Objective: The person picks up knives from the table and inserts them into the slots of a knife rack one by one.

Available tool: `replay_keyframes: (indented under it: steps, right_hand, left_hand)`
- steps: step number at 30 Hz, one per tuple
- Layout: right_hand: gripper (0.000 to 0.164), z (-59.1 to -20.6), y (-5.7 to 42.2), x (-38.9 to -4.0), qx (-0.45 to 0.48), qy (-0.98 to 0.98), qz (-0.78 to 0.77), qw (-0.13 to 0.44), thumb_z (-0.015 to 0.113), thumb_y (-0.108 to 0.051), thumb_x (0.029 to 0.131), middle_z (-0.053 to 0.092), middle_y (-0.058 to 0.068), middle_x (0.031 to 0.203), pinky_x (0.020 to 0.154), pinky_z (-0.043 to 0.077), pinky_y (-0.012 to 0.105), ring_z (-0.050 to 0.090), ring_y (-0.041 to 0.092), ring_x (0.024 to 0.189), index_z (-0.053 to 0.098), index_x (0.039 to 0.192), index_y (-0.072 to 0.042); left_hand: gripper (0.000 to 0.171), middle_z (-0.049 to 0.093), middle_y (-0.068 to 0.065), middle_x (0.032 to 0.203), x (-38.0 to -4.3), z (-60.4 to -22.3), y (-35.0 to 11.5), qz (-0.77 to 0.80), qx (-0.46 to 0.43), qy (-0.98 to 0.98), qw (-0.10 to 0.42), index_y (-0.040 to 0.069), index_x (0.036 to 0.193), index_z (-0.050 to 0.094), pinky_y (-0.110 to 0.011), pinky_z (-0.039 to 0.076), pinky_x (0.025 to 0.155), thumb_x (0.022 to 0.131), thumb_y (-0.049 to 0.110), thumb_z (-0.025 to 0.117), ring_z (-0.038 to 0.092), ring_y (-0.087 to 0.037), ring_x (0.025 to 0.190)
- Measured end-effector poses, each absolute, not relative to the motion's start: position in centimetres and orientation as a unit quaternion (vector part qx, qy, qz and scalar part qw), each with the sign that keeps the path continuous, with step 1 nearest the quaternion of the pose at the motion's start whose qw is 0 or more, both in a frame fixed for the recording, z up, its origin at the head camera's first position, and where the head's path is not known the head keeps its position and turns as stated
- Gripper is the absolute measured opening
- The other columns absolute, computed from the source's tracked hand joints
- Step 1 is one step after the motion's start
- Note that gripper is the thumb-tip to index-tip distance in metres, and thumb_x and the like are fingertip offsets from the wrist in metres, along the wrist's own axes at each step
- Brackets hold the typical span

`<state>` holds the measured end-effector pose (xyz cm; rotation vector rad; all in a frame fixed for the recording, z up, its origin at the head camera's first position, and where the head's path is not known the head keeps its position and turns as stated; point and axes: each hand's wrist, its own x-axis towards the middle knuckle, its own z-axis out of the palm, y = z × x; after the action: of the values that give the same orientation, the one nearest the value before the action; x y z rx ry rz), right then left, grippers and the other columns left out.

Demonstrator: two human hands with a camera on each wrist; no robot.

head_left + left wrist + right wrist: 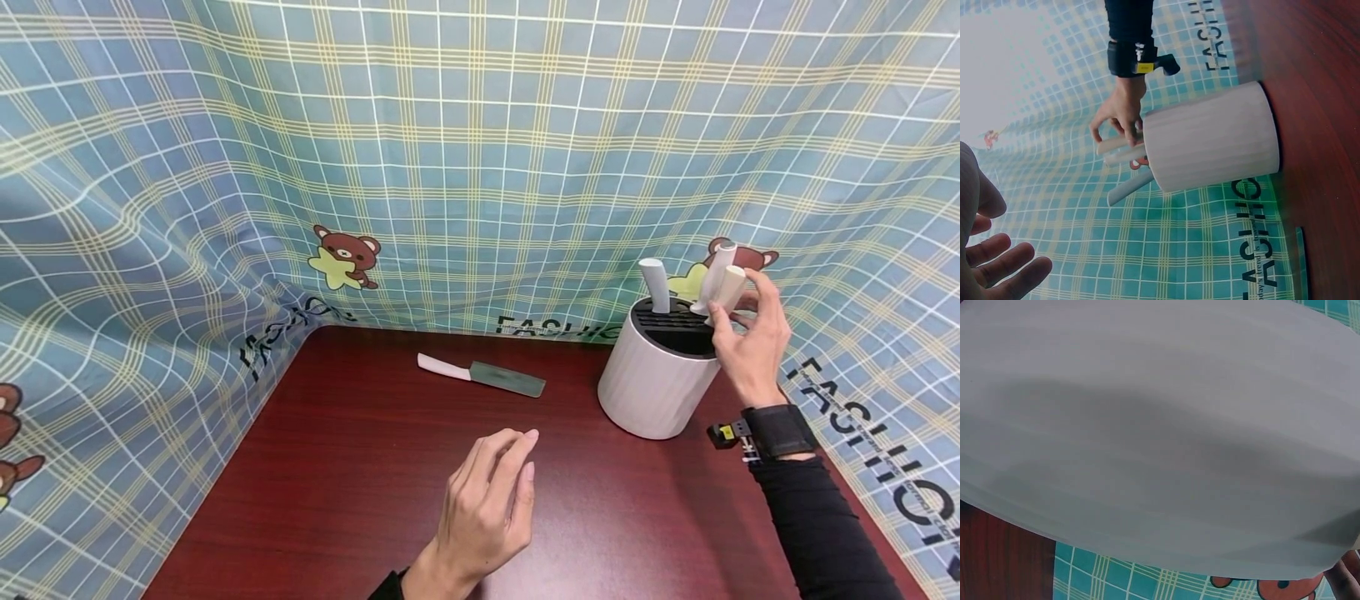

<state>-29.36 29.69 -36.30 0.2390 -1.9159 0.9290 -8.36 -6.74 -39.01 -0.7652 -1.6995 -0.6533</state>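
My right hand (757, 342) pinches the cream handle of a knife (729, 290) between thumb and fingers, at the right side of a white ribbed knife block (652, 396). Its blade is hidden. Two more handles rise from the black slotted top: a white handle (717, 265) right beside the pinched one and a pale grey handle (655, 285) at the left. My left hand (487, 504) hangs over the front of the table with loosely bent fingers, holding nothing. The block's wall (1147, 444) fills most of the right wrist view.
A cleaver (506, 378) with a white handle lies flat on the dark red table (360, 467), left of the block. Checked cloth (465, 167) with bear prints hangs behind and along both sides.
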Motion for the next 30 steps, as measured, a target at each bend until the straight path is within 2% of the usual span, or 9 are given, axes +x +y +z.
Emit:
replay_keyframes:
  steps: [6,8,10,13,18,25,30]
  right_hand:
    - [0.062,-36.4,29.8,-29.3,0.109,-0.785,0.369,0.485,0.076,-0.004,0.087,0.057,-0.023,0.118,0.079,0.044,-0.004,0.056,-0.012,0.1,0.056,0.143,-0.018]
    - [0.062,-36.1,29.3,-28.9,0.109,-0.78,0.374,0.491,0.075,0.001,0.085,0.064,-0.012,0.118,0.079,0.042,-0.005,0.055,-0.013,0.1,0.057,0.142,-0.015]
    - [0.062,-35.9,28.9,-28.6,0.113,-0.775,0.378,0.494,0.075,0.006,0.084,0.068,0.003,0.116,0.08,0.04,-0.006,0.054,-0.013,0.099,0.057,0.141,-0.011]
    - [0.062,-35.9,28.8,-28.5,0.117,-0.776,0.377,0.491,0.075,0.007,0.084,0.063,0.029,0.118,0.08,0.04,-0.006,0.053,-0.011,0.098,0.057,0.141,-0.009]
    - [0.064,-36.6,30.1,-29.1,0.126,-0.794,0.361,0.472,0.074,-0.002,0.088,0.062,0.027,0.118,0.082,0.042,-0.004,0.054,-0.011,0.1,0.053,0.147,-0.016]
    - [0.067,-36.6,29.9,-28.9,0.112,-0.794,0.366,0.472,0.075,-0.002,0.087,0.064,0.026,0.109,0.081,0.041,-0.005,0.051,-0.016,0.099,0.048,0.147,-0.014]
    - [0.067,-36.5,29.8,-28.9,0.109,-0.794,0.366,0.473,0.076,-0.002,0.086,0.065,0.026,0.113,0.081,0.041,-0.005,0.051,-0.019,0.099,0.048,0.146,-0.014]
  left_hand:
    - [0.029,0.067,-0.014,0.103,-8.4,-39.1,-6.7,-0.275,-0.324,-0.719,0.55,-0.006,0.119,0.068,-0.018,0.053,0.067,0.097,0.007,0.052,0.063,-0.017,0.081]
    - [0.03,0.067,-0.014,0.103,-8.4,-39.1,-6.7,-0.274,-0.324,-0.719,0.55,-0.006,0.119,0.068,-0.018,0.053,0.067,0.097,0.006,0.053,0.063,-0.017,0.081]
    - [0.03,0.067,-0.014,0.103,-8.4,-39.1,-6.7,-0.273,-0.324,-0.72,0.551,-0.006,0.119,0.068,-0.018,0.053,0.067,0.096,0.006,0.053,0.063,-0.017,0.081]
    - [0.03,0.067,-0.014,0.104,-8.4,-39.2,-6.6,-0.272,-0.323,-0.721,0.55,-0.005,0.12,0.068,-0.018,0.053,0.067,0.096,0.006,0.054,0.064,-0.018,0.081]
    - [0.03,0.067,-0.013,0.103,-8.4,-39.2,-6.7,-0.271,-0.321,-0.721,0.551,-0.005,0.12,0.068,-0.018,0.053,0.067,0.096,0.006,0.053,0.064,-0.017,0.081]
    - [0.03,0.066,-0.013,0.103,-8.3,-39.2,-6.8,-0.269,-0.318,-0.724,0.55,-0.004,0.12,0.068,-0.016,0.05,0.065,0.098,0.007,0.051,0.061,-0.016,0.078]
    - [0.029,0.066,-0.013,0.102,-8.3,-39.1,-6.8,-0.268,-0.319,-0.722,0.553,-0.005,0.118,0.068,-0.018,0.052,0.067,0.099,0.007,0.05,0.062,-0.017,0.08]
